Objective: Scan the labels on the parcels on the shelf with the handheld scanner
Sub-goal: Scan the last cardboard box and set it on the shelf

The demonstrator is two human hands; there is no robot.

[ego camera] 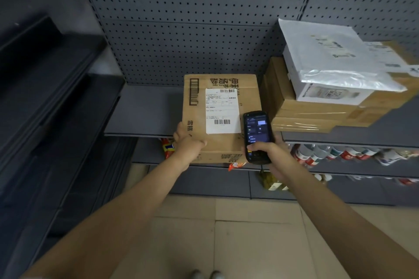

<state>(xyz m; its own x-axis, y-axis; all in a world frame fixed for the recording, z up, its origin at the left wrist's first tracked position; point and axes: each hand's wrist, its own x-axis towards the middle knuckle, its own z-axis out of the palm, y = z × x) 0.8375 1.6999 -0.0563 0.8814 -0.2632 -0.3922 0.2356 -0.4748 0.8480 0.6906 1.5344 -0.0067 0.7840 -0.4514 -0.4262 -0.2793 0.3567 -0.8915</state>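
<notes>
A brown cardboard parcel (226,142) lies on the grey shelf (145,115), its front end jutting over the shelf edge. A white shipping label (223,111) with two barcodes is stuck on its top. My left hand (188,142) grips the parcel's front left corner, thumb on top. My right hand (269,154) holds a black handheld scanner (257,133) with a lit screen, thumb on its keypad, just right of the label above the parcel's right edge.
To the right on the same shelf, flat cardboard boxes (317,115) are stacked, topped by a white box (328,93) and a white poly mailer (335,56). Bottles (317,154) and snack packs fill the lower shelves. Dark shelving (45,97) stands at left. A pegboard backs the shelf.
</notes>
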